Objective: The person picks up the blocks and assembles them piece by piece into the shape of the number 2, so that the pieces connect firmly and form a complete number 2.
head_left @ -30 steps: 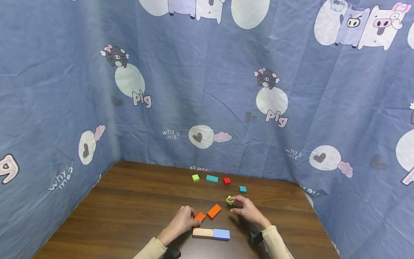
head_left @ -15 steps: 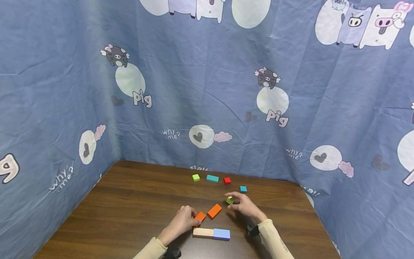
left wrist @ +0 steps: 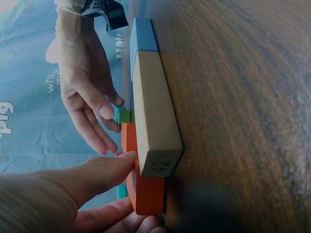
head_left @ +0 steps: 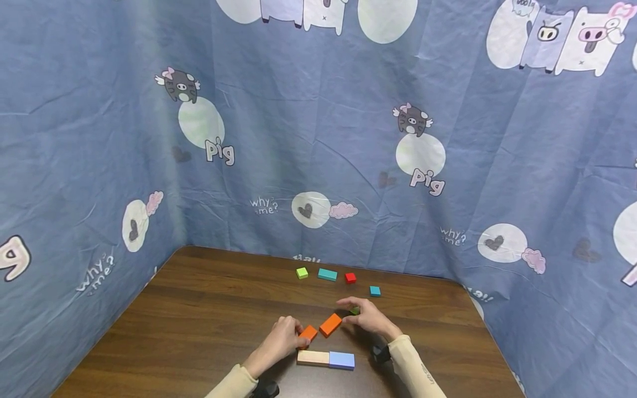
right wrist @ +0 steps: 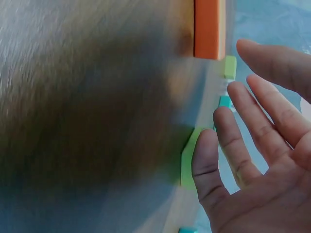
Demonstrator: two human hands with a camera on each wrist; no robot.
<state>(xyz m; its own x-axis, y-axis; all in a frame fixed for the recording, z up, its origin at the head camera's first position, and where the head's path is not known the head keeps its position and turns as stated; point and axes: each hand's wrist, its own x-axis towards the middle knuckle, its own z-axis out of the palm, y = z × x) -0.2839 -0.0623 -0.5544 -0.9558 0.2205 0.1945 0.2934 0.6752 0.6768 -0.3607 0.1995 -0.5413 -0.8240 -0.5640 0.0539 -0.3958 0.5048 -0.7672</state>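
My left hand (head_left: 281,338) pinches an orange rectangular block (head_left: 309,333) between thumb and fingers; it lies on the table. In the left wrist view, this block (left wrist: 149,198) stands close behind the plain wooden block (left wrist: 156,107). With fingers spread, my right hand (head_left: 372,318) hovers beside a second orange block (head_left: 330,325) and holds nothing. Partly hidden behind that hand is a light green block (head_left: 355,311). The right wrist view shows its fingers (right wrist: 233,141) apart from the second orange block (right wrist: 208,30).
Nearest the person, the plain wooden block and a blue block (head_left: 342,360) lie end to end. Farther back are a green block (head_left: 302,273), a teal block (head_left: 327,275), a red block (head_left: 350,278) and a small blue-teal block (head_left: 375,291). A patterned curtain (head_left: 318,138) borders the table.
My right hand has moved left, from beside the light green block toward the second orange block, partly covering the green one. My left hand stays on its orange block.
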